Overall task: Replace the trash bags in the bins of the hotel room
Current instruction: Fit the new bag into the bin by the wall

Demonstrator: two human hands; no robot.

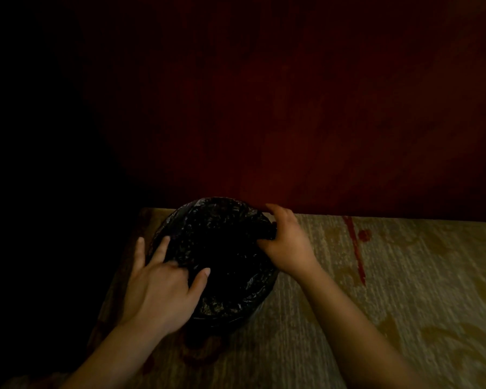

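Observation:
A round bin (237, 318) stands on the carpet, seen from above in dim light. A crinkled black trash bag (222, 237) lines it and folds over its rim. My left hand (160, 287) rests on the bag at the bin's left rim, fingers spread, thumb inside the opening. My right hand (286, 242) pinches a bunched fold of the bag at the right rim. The inside of the bin is too dark to see.
A dark red wall (292, 122) rises directly behind the bin. Beige patterned carpet (404, 290) with red marks spreads to the right and front. Deep shadow (40, 192) hides everything to the left.

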